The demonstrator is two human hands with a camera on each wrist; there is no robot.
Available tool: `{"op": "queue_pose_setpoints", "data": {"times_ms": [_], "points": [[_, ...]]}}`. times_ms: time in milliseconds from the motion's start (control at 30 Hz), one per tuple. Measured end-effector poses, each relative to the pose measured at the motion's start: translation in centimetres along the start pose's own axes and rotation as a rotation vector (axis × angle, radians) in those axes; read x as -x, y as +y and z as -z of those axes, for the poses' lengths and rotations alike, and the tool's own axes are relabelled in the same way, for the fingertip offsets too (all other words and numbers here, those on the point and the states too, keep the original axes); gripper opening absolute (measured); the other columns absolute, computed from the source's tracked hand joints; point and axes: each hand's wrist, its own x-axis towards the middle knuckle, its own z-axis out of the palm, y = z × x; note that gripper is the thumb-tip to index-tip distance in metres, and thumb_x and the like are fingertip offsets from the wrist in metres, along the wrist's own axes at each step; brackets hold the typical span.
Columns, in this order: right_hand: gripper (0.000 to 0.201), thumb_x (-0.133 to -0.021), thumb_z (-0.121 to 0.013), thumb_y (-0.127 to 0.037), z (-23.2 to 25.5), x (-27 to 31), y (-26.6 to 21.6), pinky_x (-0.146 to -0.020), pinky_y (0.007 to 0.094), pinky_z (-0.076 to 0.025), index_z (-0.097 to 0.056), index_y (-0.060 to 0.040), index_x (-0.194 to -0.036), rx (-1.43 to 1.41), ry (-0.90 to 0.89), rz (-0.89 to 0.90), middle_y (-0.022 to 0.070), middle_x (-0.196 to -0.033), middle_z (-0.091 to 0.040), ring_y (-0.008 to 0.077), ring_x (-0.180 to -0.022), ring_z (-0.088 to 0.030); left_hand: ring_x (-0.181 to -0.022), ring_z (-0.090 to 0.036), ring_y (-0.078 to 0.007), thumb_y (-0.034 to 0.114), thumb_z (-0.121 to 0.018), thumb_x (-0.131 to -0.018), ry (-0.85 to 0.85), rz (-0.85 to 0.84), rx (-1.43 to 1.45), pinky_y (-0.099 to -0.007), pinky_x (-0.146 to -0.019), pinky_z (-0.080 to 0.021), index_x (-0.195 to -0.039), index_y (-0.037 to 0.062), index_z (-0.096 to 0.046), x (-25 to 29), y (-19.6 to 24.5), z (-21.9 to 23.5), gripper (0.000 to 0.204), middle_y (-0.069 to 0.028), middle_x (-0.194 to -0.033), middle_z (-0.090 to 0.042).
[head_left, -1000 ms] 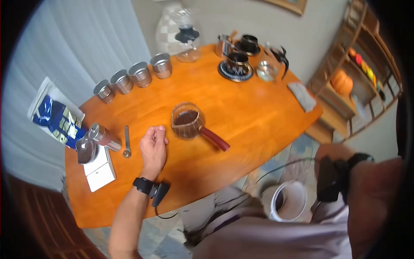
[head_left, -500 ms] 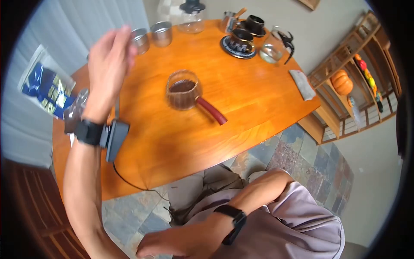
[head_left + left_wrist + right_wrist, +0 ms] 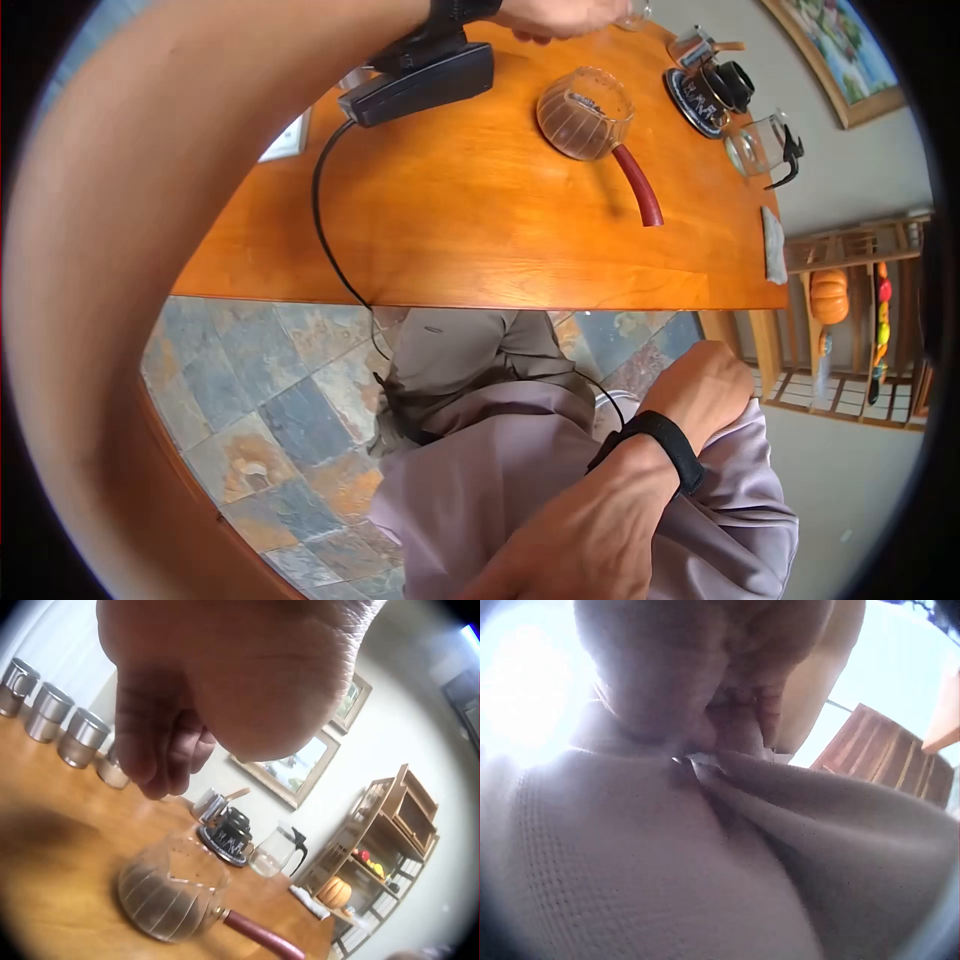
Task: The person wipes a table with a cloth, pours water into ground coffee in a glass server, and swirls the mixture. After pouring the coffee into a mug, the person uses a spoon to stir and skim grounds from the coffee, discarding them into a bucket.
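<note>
A clear ribbed glass pot (image 3: 587,115) holds dark contents on the wooden table, its red handle (image 3: 638,186) angled toward the table's front edge. My left hand (image 3: 565,14) is raised above the table beyond the pot; in the left wrist view the hand (image 3: 225,682) has loosely bent fingers and holds nothing. Low in the head view, my right hand (image 3: 575,545) is against the light purple shirt (image 3: 470,480). In the right wrist view the fingers of that hand (image 3: 705,675) pinch the shirt cloth (image 3: 630,847), which folds out from the fingertips, partly hidden.
Black cups on saucers (image 3: 700,100) and a glass server (image 3: 765,145) stand at the far right, near a grey cloth (image 3: 773,245). Several metal cups (image 3: 82,735) line the far side. A cable (image 3: 318,215) hangs from the left wrist camera across the table edge.
My left hand has moved up and right, its forearm now covering the left side. My right hand has come in from the right to the shirt. The head view has turned and tipped down.
</note>
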Motion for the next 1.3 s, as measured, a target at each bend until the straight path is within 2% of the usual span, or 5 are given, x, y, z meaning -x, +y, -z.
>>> {"op": "queue_pose_setpoints", "data": {"times_ms": [333, 1033, 1100, 1133, 1300], "points": [[0.019, -0.088, -0.060, -0.018, -1.9, 0.0, 0.6, -0.081, 0.0424, -0.047, -0.069, -0.0015, -0.084, 0.431, 0.156, 0.058, 0.0101, -0.092, -0.063, 0.0265, -0.090, -0.058, -0.098, -0.063, -0.0469, 0.038, -0.043, -0.099, -0.250, 0.008, -0.139, -0.0495, -0.088, -0.049, -0.093, -0.0132, -0.066, 0.2, -1.0, -3.6, 0.057, -0.0353, -0.100, -0.065], [0.017, -0.088, -0.060, -0.016, -0.7, 0.2, 1.5, -0.081, 0.0425, -0.049, -0.067, -0.0003, -0.087, 0.545, 0.088, 0.114, 0.0091, -0.088, -0.061, 0.0258, -0.088, -0.058, -0.064, -0.066, -0.0270, 0.038, -0.036, -0.105, -0.390, 0.040, 0.018, -0.0386, -0.066, -0.056, -0.084, -0.0100, -0.067, 2.6, 0.3, -1.9, 0.061, -0.0185, -0.075, -0.067], [0.018, -0.093, -0.057, -0.015, -1.2, 0.5, 2.1, -0.079, 0.0388, -0.050, -0.064, -0.0012, -0.084, 0.114, 0.213, -0.076, 0.0112, -0.088, -0.062, 0.0272, -0.087, -0.060, -0.068, -0.063, -0.0243, 0.029, -0.041, -0.106, -0.475, 0.143, -0.028, -0.0345, -0.062, -0.054, -0.097, -0.0097, -0.067, 2.3, 2.1, -0.8, 0.047, -0.0161, -0.077, -0.066], [0.018, -0.093, -0.057, -0.015, -1.2, 0.6, 2.7, -0.079, 0.0388, -0.050, -0.064, -0.0012, -0.084, 0.150, 0.205, -0.065, 0.0112, -0.088, -0.062, 0.0272, -0.087, -0.060, -0.053, -0.055, -0.0187, 0.045, -0.047, -0.102, -0.142, -0.322, 0.048, -0.0327, -0.048, -0.041, -0.091, -0.0009, -0.063, 2.4, -3.5, -5.6, 0.049, -0.0087, -0.064, -0.057], [0.026, -0.101, -0.051, -0.020, -1.4, 0.8, 7.2, -0.071, 0.0381, -0.050, -0.063, 0.0002, -0.089, -0.088, 0.509, -0.654, 0.0167, -0.090, -0.063, 0.0318, -0.084, -0.061, -0.058, -0.060, -0.0326, 0.041, -0.048, -0.101, -0.117, 0.019, 0.172, -0.0428, -0.059, -0.045, -0.073, -0.0052, -0.060, 5.7, -0.1, -6.6, 0.055, -0.0178, -0.059, -0.056]]}}
